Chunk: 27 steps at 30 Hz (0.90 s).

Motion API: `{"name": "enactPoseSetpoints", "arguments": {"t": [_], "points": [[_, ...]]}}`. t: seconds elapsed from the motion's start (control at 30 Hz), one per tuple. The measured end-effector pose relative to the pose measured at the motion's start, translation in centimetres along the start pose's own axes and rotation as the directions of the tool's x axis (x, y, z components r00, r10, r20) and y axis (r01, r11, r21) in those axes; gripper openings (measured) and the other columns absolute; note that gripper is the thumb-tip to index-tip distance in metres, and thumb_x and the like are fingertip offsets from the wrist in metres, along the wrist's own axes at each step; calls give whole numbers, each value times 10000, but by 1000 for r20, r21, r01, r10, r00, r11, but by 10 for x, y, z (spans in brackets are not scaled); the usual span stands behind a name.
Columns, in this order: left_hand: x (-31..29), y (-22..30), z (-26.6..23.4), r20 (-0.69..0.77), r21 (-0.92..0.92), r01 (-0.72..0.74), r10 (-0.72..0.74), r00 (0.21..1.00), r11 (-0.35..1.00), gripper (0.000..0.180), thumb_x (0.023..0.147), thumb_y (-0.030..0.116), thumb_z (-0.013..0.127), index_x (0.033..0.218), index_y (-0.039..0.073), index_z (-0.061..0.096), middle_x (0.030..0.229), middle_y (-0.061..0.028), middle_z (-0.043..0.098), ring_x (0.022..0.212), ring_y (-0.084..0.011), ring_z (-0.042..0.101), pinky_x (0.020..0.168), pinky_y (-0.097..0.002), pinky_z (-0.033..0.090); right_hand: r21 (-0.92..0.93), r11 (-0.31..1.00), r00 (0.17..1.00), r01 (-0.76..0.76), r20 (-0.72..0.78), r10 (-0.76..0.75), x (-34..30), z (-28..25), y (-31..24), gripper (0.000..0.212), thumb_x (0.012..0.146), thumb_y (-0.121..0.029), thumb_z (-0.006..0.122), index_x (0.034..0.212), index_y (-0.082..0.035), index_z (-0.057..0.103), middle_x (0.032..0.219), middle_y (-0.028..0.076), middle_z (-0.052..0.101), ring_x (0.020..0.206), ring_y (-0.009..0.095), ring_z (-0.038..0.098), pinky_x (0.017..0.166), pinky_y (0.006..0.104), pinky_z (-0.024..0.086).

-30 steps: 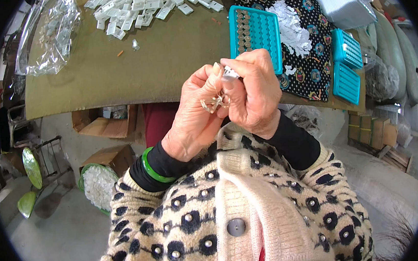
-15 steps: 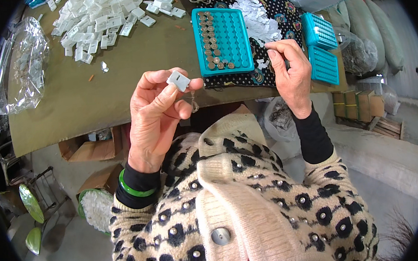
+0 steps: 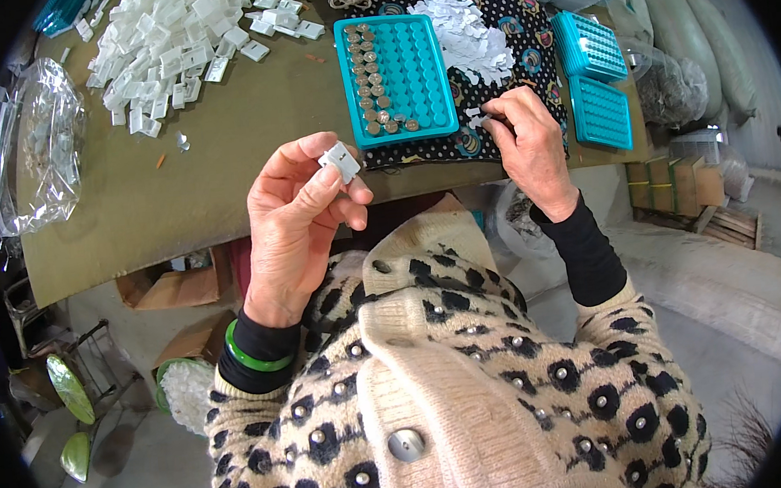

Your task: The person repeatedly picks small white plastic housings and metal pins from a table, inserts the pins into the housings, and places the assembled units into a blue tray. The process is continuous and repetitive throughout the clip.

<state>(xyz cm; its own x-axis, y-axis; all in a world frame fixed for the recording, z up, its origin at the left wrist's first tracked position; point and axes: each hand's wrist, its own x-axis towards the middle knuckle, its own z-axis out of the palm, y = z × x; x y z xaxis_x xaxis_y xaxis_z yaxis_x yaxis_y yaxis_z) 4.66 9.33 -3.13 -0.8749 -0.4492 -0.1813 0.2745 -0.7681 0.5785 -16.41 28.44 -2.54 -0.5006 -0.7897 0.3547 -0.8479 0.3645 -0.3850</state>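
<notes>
My left hand [image 3: 289, 211] pinches a small white plastic case [image 3: 340, 163] between thumb and fingers, a dark slot showing on its face. At the right, the thumb and index fingertip of my right hand [image 3: 537, 150] come together on a small white piece [image 3: 476, 118] lying at the edge of the patterned dark cloth [image 3: 551, 94]. Between and beyond the hands, a teal tray [image 3: 424, 67] with round pockets holds several round metal discs [image 3: 367, 67] along its left and near sides. Past my right fingertips lies a heap of thin white pieces [image 3: 461, 36].
A big pile of white plastic cases [image 3: 164, 51] covers the table's far left, near a clear plastic bag [image 3: 41, 171]. More teal trays [image 3: 600, 113] lie at the right, beside sacks [image 3: 692, 50]. The table's front edge [image 3: 144, 263] runs below my hands.
My right hand has moved down and left and closed on the small white piece. My left hand has turned the case slightly, lowering it a little. The view has shifted slightly.
</notes>
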Motion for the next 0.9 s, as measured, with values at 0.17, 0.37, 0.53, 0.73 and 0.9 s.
{"name": "enactPoseSetpoints", "arguments": {"t": [0.17, 0.37, 0.53, 0.73, 0.9], "points": [[1, -3, 3, -7, 22, 17, -17, 1000, 1000, 211, 924, 26, 634, 1132, 5, 608, 965, -127, 657, 769, -208, 689, 547, -281, 577, 21, 1000, 999, 8, -37, -7, -1, -2, 6, 152, 770, 62, 663, 849, -22, 564, 864, 98, 558, 793, 284, 597, 684, 377, 485], [2, -7, 5, -8, 52, 58, -57, 998, 997, 201, 926, 26, 630, 1124, -1, 607, 1002, -134, 660, 782, -212, 690, 568, -286, 579, -15, 997, 996, 75, -44, -75, -1, -6, 9, 139, 783, 76, 625, 849, -26, 557, 851, 104, 555, 765, 281, 595, 668, 372, 487], [2, -8, 9, -2, 39, 81, -81, 997, 996, 227, 943, 39, 611, 1164, -10, 599, 1065, -152, 664, 822, -230, 699, 598, -286, 586, -72, 990, 992, 123, -22, -125, -1, -6, 11, 154, 800, 70, 610, 917, -29, 596, 836, 96, 557, 778, 281, 596, 682, 369, 487], [3, -5, 10, 7, 59, 113, -114, 993, 992, 239, 945, 42, 610, 1176, -17, 601, 1087, -158, 664, 850, -249, 710, 574, -287, 583, -7, 995, 992, 98, -78, -98, 1, -9, 8, 106, 841, 52, 612, 923, -15, 613, 832, 116, 577, 709, 269, 605, 641, 344, 498], [-1, -3, 16, 6, 195, 87, -90, 996, 977, 239, 928, 63, 645, 1151, -16, 611, 1082, -164, 669, 841, -246, 714, 545, -279, 573, 450, 872, 979, -192, 22, 204, 5, -17, -14, 30, 883, -6, 646, 910, -6, 632, 813, 46, 627, 684, 118, 605, 615, 251, 481]]}}
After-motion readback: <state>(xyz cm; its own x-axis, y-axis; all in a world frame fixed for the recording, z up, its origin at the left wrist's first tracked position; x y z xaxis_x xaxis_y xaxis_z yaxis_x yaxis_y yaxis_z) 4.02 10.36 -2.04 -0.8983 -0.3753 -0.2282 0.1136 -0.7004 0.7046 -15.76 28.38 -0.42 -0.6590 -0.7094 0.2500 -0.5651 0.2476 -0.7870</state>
